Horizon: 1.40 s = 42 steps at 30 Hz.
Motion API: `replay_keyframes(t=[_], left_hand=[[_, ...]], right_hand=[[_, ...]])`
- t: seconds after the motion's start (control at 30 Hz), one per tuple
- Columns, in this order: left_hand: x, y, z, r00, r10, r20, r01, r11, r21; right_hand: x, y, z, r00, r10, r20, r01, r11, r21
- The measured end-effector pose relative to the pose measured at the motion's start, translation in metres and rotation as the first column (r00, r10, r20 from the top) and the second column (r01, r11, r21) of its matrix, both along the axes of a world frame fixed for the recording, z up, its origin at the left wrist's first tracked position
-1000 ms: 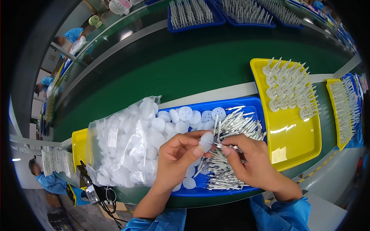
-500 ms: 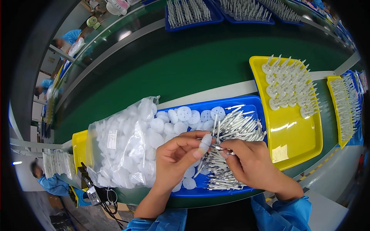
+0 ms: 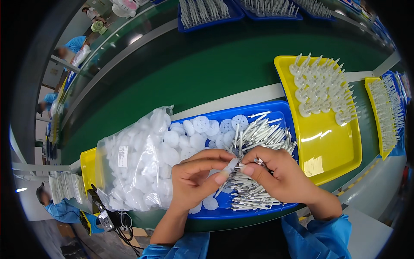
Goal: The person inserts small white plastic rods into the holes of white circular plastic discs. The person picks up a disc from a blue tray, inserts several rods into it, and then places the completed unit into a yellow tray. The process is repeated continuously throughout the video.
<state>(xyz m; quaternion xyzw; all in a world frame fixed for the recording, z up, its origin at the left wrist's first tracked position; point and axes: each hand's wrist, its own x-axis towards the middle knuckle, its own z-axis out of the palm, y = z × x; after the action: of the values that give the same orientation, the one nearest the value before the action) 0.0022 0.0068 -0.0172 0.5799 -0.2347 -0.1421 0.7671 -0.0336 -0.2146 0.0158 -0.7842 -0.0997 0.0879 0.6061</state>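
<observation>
Pinched between the thumb and fingers of my left hand [image 3: 194, 178] is a translucent white plastic disc [image 3: 231, 165], tilted nearly edge-on. My right hand [image 3: 282, 175] is closed on several thin white sticks with grey tips [image 3: 259, 161], and its thumb and forefinger are right at the disc's edge. Whether a stick is in the disc there, the fingers hide. Below both hands lies a blue tray [image 3: 222, 213], holding loose discs [image 3: 201, 124] on its left and a heap of similar sticks [image 3: 269, 137] on its right.
A clear bag full of discs [image 3: 142, 172] leans over the blue tray's left part. To the right, a yellow tray [image 3: 332, 162] carries rows of discs with upright sticks [image 3: 321, 93]. More filled trays stand at the far side and far right. Cables [image 3: 123, 231] hang at lower left.
The disc in my left hand has turned more edge-on. My right thumb and forefinger have closed in on its edge. The whole view has shifted slightly.
</observation>
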Motion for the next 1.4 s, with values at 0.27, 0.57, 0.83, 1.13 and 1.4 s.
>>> replay_keyframes(t=[0.27,0.57,0.83,1.13,1.4], left_hand=[[0.001,0.003,-0.001,0.997,-0.036,0.064,0.027,0.990,0.137],[0.001,0.000,0.006,0.956,0.121,0.267,-0.164,0.976,0.145],[0.005,-0.005,0.017,0.870,0.019,0.492,-0.193,0.932,0.306],[0.002,-0.002,0.016,0.595,-0.057,0.802,-0.387,0.854,0.348],[-0.005,-0.008,0.003,0.703,0.097,0.705,-0.329,0.923,0.201]], right_hand=[[-0.010,0.010,-0.004,0.917,-0.017,0.398,0.152,0.938,-0.311],[0.005,-0.007,-0.004,0.897,-0.013,0.442,0.128,0.964,-0.233],[-0.002,0.008,-0.008,0.926,-0.038,0.375,0.107,0.980,-0.165],[-0.004,0.011,-0.014,0.922,-0.065,0.380,0.120,0.986,-0.120],[-0.003,0.010,-0.012,0.937,-0.071,0.341,0.074,0.997,0.002]])
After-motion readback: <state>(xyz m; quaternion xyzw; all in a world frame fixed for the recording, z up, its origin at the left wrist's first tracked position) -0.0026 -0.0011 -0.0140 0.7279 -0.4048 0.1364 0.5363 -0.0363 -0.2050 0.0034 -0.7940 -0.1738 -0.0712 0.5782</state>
